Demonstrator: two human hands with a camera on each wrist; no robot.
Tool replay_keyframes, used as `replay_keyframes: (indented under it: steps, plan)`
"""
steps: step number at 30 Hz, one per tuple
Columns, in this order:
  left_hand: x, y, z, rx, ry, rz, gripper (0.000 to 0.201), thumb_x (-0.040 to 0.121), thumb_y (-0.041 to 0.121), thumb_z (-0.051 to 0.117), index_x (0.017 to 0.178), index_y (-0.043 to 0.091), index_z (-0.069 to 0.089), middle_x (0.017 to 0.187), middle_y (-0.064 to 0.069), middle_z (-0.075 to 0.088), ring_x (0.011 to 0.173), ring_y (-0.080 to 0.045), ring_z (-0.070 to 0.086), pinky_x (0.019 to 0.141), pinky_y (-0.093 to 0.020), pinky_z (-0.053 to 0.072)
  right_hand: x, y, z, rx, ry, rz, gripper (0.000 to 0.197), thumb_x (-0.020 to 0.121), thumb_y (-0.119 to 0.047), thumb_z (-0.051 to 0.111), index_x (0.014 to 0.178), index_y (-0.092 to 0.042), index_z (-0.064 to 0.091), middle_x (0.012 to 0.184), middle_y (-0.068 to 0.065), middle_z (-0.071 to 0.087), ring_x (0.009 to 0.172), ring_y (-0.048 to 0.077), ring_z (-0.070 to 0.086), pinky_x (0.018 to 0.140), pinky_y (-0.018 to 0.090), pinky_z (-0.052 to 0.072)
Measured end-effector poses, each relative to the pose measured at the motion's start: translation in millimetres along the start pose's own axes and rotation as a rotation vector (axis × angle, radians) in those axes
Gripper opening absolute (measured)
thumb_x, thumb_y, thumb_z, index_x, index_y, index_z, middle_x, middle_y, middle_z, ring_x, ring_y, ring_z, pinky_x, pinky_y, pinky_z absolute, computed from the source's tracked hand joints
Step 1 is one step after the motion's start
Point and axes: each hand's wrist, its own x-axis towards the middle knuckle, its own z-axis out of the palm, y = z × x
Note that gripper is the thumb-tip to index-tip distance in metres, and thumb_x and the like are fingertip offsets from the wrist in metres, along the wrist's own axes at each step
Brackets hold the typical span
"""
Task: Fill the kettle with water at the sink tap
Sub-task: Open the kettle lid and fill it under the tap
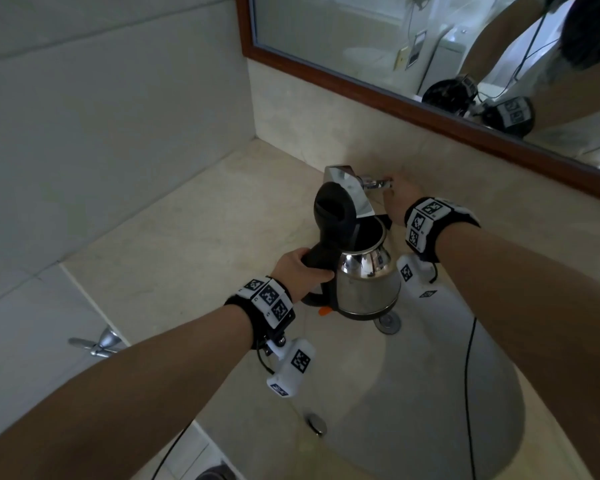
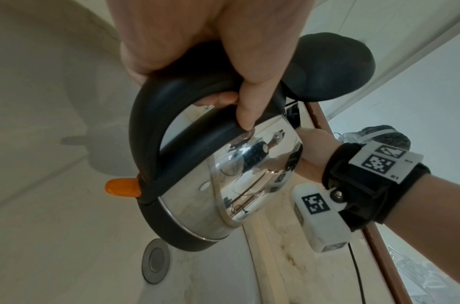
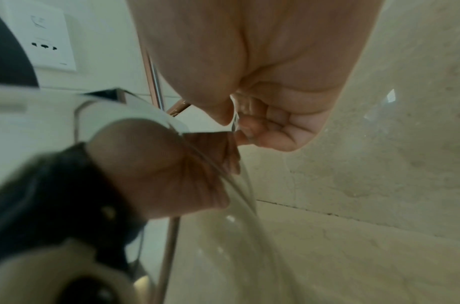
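The left hand (image 1: 297,271) is wrapped round the black handle of the kettle (image 1: 366,282), holding it upright over the sink (image 1: 430,393), above the drain. Its lid (image 1: 333,209) is flipped up, its open mouth under the tap (image 1: 347,188), spout pointing toward the back wall. The right hand (image 1: 400,199) has its fingers curled on the tap's lever (image 1: 378,183).

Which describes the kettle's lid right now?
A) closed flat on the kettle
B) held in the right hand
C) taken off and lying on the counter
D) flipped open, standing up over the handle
D: the black lid stands up above the handle, leaving the kettle mouth open under the tap, while the left hand grips the handle.
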Motion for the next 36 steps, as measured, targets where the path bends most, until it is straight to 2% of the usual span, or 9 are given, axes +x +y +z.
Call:
replay_keyframes:
  steps: [4, 8, 13, 17, 21, 28, 32, 36]
  plan:
    - [1.7, 1.5, 0.7, -0.001, -0.001, -0.011, 0.029, 0.071, 0.014, 0.076, 0.099, 0.018, 0.066, 0.104, -0.013, 0.072, 0.099, -0.030, 0.066, 0.093, -0.046, 0.054, 6.1, -1.1, -2.2, -0.037, -0.031, -0.003, 0.035, 0.099, -0.014, 0.036, 0.130, -0.003, 0.049, 0.129, 0.024, 0.057, 0.116, 0.039, 0.055, 0.094, 0.039, 0.044]
    - [3.3, -1.9, 1.3, 0.015, 0.000, -0.010, 0.024, 0.071, 0.014, 0.076, 0.089, 0.025, 0.064, 0.089, -0.004, 0.069, 0.092, -0.026, 0.066, 0.086, -0.040, 0.055, 9.9, -5.9, -5.8, -0.070, -0.055, 0.008, 0.035, 0.101, -0.015, 0.035, 0.125, 0.001, 0.055, 0.126, 0.024, 0.059, 0.115, 0.039, 0.056, 0.096, 0.040, 0.045]
    - [4.9, -2.7, 0.7, 0.037, -0.007, -0.001, 0.020, 0.070, 0.013, 0.076, 0.084, 0.023, 0.065, 0.084, -0.004, 0.069, 0.088, -0.027, 0.067, 0.083, -0.040, 0.056, 15.0, -5.5, -8.9, -0.093, -0.072, -0.002, 0.034, 0.099, -0.009, 0.038, 0.125, -0.001, 0.058, 0.125, 0.024, 0.061, 0.113, 0.038, 0.058, 0.094, 0.039, 0.047]
    - [4.8, -3.6, 0.8, 0.040, 0.004, -0.003, 0.019, 0.069, 0.015, 0.076, 0.078, 0.026, 0.064, 0.079, 0.000, 0.068, 0.084, -0.025, 0.066, 0.083, -0.041, 0.055, 14.2, -7.5, -9.2, -0.147, -0.068, -0.009, 0.034, 0.099, -0.010, 0.037, 0.125, 0.000, 0.058, 0.125, 0.023, 0.061, 0.114, 0.038, 0.057, 0.095, 0.040, 0.046]
    - [5.2, -4.0, 0.9, 0.036, 0.001, -0.006, 0.020, 0.069, 0.015, 0.076, 0.081, 0.027, 0.065, 0.081, 0.001, 0.068, 0.087, -0.025, 0.067, 0.084, -0.040, 0.055, 14.6, -7.6, -9.8, -0.161, -0.085, 0.000, 0.035, 0.099, -0.010, 0.037, 0.126, -0.001, 0.056, 0.127, 0.023, 0.060, 0.116, 0.038, 0.056, 0.096, 0.039, 0.045]
    - [5.6, -1.7, -1.3, 0.008, -0.017, -0.007, 0.019, 0.072, 0.012, 0.075, 0.084, 0.022, 0.066, 0.080, -0.001, 0.067, 0.083, -0.022, 0.064, 0.079, -0.035, 0.053, 14.0, -8.5, -11.6, -0.155, -0.079, -0.005, 0.035, 0.099, -0.009, 0.038, 0.127, 0.000, 0.057, 0.128, 0.023, 0.060, 0.116, 0.038, 0.056, 0.098, 0.039, 0.045]
    - [7.0, -2.5, -2.4, 0.002, -0.029, -0.006, 0.020, 0.073, 0.011, 0.075, 0.088, 0.020, 0.066, 0.083, -0.002, 0.068, 0.083, -0.022, 0.064, 0.080, -0.036, 0.053, 14.1, -7.8, -11.7, -0.140, -0.085, -0.026, 0.036, 0.099, -0.010, 0.037, 0.129, -0.006, 0.057, 0.128, 0.020, 0.060, 0.117, 0.036, 0.056, 0.097, 0.037, 0.044]
    - [7.5, -2.7, -4.0, -0.004, -0.035, -0.014, 0.024, 0.072, 0.011, 0.075, 0.093, 0.019, 0.067, 0.087, -0.004, 0.070, 0.088, -0.025, 0.066, 0.082, -0.037, 0.054, 12.5, -6.7, -9.6, -0.138, -0.056, -0.026, 0.033, 0.098, -0.013, 0.040, 0.125, -0.004, 0.059, 0.123, 0.021, 0.062, 0.113, 0.038, 0.057, 0.097, 0.040, 0.046]
